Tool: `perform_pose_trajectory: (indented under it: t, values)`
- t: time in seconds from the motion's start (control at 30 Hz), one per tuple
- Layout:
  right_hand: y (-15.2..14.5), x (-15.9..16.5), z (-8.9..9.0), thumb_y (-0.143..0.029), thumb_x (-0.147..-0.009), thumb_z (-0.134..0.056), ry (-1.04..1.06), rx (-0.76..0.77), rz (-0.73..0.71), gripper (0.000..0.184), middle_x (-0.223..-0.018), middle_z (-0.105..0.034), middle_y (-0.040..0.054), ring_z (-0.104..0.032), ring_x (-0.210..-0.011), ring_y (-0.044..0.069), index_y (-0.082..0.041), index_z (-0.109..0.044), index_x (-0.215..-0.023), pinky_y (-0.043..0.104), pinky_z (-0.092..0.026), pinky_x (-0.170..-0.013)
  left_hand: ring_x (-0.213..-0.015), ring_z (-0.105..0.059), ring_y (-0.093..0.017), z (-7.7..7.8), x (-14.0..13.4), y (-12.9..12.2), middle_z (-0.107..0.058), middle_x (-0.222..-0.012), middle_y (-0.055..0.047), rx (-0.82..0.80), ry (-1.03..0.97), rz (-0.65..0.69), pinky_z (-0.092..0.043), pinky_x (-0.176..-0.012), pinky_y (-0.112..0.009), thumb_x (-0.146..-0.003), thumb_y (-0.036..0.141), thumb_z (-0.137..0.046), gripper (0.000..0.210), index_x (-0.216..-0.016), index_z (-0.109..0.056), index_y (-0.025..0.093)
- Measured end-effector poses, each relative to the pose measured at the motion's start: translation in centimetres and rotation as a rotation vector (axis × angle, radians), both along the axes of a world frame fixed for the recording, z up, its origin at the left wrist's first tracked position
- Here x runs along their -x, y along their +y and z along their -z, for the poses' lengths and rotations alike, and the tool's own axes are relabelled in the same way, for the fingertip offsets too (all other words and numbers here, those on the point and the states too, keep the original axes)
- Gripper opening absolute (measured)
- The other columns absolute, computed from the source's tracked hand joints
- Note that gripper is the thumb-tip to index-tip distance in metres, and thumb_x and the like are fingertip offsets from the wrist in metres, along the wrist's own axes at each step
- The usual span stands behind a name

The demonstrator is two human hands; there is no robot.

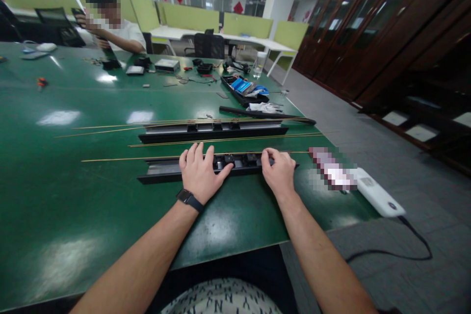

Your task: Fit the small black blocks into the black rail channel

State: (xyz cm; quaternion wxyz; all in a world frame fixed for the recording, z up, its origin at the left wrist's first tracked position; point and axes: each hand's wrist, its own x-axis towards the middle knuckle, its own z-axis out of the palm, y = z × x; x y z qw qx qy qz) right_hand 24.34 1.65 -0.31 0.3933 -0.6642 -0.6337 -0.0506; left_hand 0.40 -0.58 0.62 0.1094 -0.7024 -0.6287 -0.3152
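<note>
My left hand point(200, 174) lies over a black channel rail point(162, 169), its fingers spread over the far edge and its thumb pointing right along the near side. Toward the rail's right end, my right hand point(278, 171) is closed in a pinch around a thin brass rod point(121, 159) at the far edge. This rod runs past both hands, left and right. Between the hands, small black blocks point(229, 159) sit inside the rail. My fingertips hide parts of the rod and rail.
Behind lies a second black rail point(213, 133) with more thin rods point(228, 140) around it. A phone point(331, 169) and a white corded device point(380, 194) lie at the right edge. Farther back are a black tray point(235, 89), gloves point(265, 107) and a seated person point(125, 34).
</note>
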Motion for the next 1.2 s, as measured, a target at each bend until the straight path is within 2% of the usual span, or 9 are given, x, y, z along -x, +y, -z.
perform_pose_trajectory:
  t: [0.2, 0.43, 0.57, 0.9, 1.2]
  values:
    - [0.01, -0.06, -0.09, -0.044, -0.101, -0.05, 0.011, -0.001, 0.041, 0.034, -0.095, -0.078, 0.0071, -0.063, -0.099, 0.026, -0.024, -0.077, -0.102, 0.04, -0.036, -0.091, -0.147, -0.046, -0.04, -0.04, -0.01, -0.02, -0.06, -0.149, -0.023, 0.0, -0.012, 0.006, -0.029, -0.123, -0.06, -0.092, 0.07, -0.06, 0.07, -0.137, -0.068, 0.017]
    - [-0.01, -0.02, 0.01, -0.044, -0.1, -0.054, 0.014, -0.011, -0.039, 0.033, -0.096, -0.079, 0.0053, -0.066, -0.097, 0.024, -0.025, -0.076, -0.114, 0.039, -0.037, -0.094, -0.147, -0.046, -0.041, -0.05, -0.06, 0.0, -0.06, -0.149, -0.024, 0.003, -0.016, 0.007, -0.029, -0.123, -0.06, -0.092, 0.07, -0.061, 0.069, -0.136, -0.068, 0.017]
    - [-0.06, 0.1, 0.04, -0.044, -0.101, -0.053, -0.007, -0.009, -0.05, 0.031, -0.095, -0.079, 0.0051, -0.066, -0.097, 0.024, -0.025, -0.077, -0.108, 0.039, -0.037, -0.092, -0.147, -0.047, -0.04, 0.02, -0.07, 0.04, -0.061, -0.149, -0.022, -0.004, -0.02, 0.005, -0.029, -0.123, -0.06, -0.091, 0.07, -0.061, 0.068, -0.136, -0.068, 0.019]
    - [0.04, -0.02, -0.02, -0.042, -0.102, -0.051, 0.0, -0.003, 0.029, 0.032, -0.095, -0.078, 0.0073, -0.064, -0.098, 0.026, -0.024, -0.077, -0.103, 0.039, -0.037, -0.091, -0.147, -0.046, -0.041, -0.06, 0.01, -0.01, -0.061, -0.149, -0.024, 0.002, -0.009, 0.009, -0.029, -0.123, -0.06, -0.093, 0.071, -0.059, 0.07, -0.136, -0.068, 0.017]
    - [-0.18, 0.09, -0.01, -0.043, -0.1, -0.055, 0.03, -0.002, -0.054, 0.031, -0.096, -0.079, 0.0045, -0.066, -0.098, 0.024, -0.025, -0.076, -0.114, 0.039, -0.037, -0.095, -0.147, -0.047, -0.04, -0.03, -0.03, -0.05, -0.061, -0.148, -0.023, -0.002, -0.001, 0.002, -0.029, -0.123, -0.06, -0.093, 0.07, -0.059, 0.07, -0.136, -0.068, 0.017]
